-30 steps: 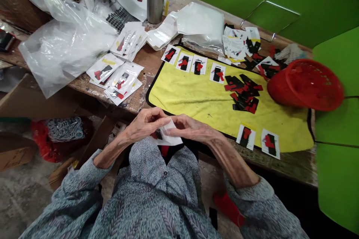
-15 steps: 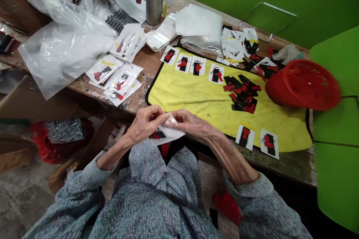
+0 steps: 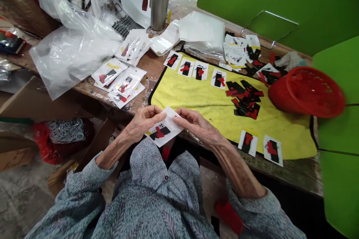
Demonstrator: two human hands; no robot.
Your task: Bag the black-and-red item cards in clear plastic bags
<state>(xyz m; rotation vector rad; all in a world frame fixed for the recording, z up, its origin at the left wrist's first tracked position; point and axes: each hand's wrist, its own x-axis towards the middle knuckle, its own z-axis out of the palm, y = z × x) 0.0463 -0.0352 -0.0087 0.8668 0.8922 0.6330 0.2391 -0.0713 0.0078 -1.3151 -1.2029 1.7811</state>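
Between my two hands is a small white plastic packet [image 3: 168, 131], with a black and a red flat piece showing through its front. My left hand [image 3: 144, 122] pinches its upper left edge between thumb and fingers. On the opposite edge, the thumb and fingers of my right hand [image 3: 196, 124] are closed on the packet. It hangs over my lap, just off the table's front edge. Beyond my hands lies a yellow cloth [image 3: 182, 99] bearing several white cards with black and red pieces, and a loose heap of black and red pieces [image 3: 245, 97].
Filled packets [image 3: 126, 84] lie stacked on the table's left, near a large clear plastic bag [image 3: 75, 56]. A steel flask [image 3: 161, 0] stands behind them. A red plastic basket [image 3: 307, 91] lies tipped at the right, by the green panel [image 3: 336, 127]. White bags [image 3: 202, 30] lie at the back.
The packet, folded and tilted between my fingers before, is now spread flatter with its front facing up. My right hand has shifted slightly rightward. The view has shifted a little.
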